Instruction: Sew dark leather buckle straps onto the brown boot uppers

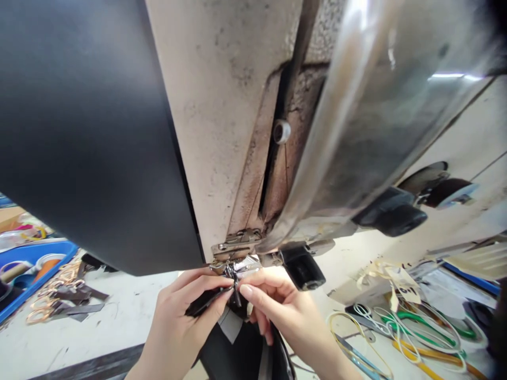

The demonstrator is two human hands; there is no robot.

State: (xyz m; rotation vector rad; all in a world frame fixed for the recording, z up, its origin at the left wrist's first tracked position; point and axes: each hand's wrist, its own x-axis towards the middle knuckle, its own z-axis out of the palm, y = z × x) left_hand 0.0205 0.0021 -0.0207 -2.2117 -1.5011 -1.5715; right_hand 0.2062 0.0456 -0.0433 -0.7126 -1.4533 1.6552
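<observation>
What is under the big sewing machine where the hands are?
Under the sewing machine sits the metal presser foot. Below it, the left hand and right hand pinch a dark strap. The fingers cover where the needle meets it.

One head-worn view only, pressed right up against the sewing machine [245, 132], looking forward and down past its head to both hands [237, 311] low in frame, with the bench [114, 311] spreading behind on either side.
</observation>
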